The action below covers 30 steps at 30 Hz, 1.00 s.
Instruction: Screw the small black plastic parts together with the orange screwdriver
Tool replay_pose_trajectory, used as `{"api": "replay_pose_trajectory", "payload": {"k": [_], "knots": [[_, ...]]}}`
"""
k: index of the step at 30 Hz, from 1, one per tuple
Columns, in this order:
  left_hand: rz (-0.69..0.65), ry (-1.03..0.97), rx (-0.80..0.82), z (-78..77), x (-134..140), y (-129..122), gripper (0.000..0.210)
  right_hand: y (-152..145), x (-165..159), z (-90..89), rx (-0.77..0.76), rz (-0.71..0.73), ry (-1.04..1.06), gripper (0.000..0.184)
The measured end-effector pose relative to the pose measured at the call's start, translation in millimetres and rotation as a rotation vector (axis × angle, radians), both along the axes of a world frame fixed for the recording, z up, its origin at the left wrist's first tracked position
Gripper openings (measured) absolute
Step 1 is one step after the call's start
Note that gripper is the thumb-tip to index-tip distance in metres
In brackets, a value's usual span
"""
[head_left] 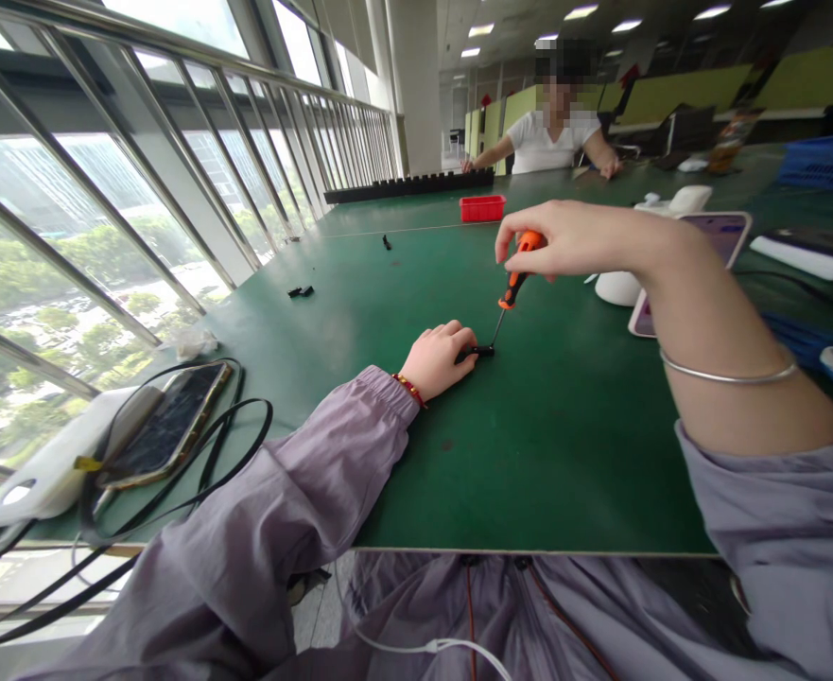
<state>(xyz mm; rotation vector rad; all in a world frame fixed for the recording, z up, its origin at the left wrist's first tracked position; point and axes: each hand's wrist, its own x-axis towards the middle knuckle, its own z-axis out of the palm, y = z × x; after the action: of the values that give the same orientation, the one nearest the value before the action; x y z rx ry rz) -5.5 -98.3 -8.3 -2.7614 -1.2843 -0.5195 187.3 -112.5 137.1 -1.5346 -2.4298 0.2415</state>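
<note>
My right hand [558, 238] is closed around the orange and black handle of a screwdriver [516, 270]. The shaft slants down, and its tip meets the end of a small black part [484, 350] on the green table. My left hand [442, 360] is closed on the other end of that part and rests on the tabletop. The fingers cover much of the part, so its exact kind cannot be made out.
Small black pieces [301, 291] and another black piece [386, 243] lie farther up the green table [564, 445]. A red bin [482, 208] and a long black rack [416, 185] stand beyond. A phone [167, 426] with cables is at left, a propped phone [718, 236] at right. A person [554, 137] sits opposite.
</note>
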Motion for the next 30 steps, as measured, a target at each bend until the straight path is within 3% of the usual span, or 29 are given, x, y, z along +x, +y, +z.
{"api": "replay_pose_trajectory", "payload": {"k": [6,11,19,24,30], "knots": [[0.000,-0.002,0.008,0.0,-0.1,-0.3,0.019,0.3,1.1,-0.4,-0.051,-0.029,0.029,0.043],[-0.001,0.001,0.003,0.0,-0.9,0.1,0.019,2.8,3.2,-1.7,-0.004,0.036,0.017,0.027],[0.003,0.000,-0.003,0.2,-0.2,-0.2,0.019,-0.5,0.7,-0.3,-0.016,-0.015,-0.007,0.039],[-0.004,0.000,0.004,1.0,0.0,-0.7,0.019,2.4,1.9,-1.2,0.015,0.015,0.014,0.025],[0.008,0.013,0.000,1.0,0.3,-1.0,0.019,-1.1,1.1,-0.6,-0.024,0.001,0.017,0.042]]}}
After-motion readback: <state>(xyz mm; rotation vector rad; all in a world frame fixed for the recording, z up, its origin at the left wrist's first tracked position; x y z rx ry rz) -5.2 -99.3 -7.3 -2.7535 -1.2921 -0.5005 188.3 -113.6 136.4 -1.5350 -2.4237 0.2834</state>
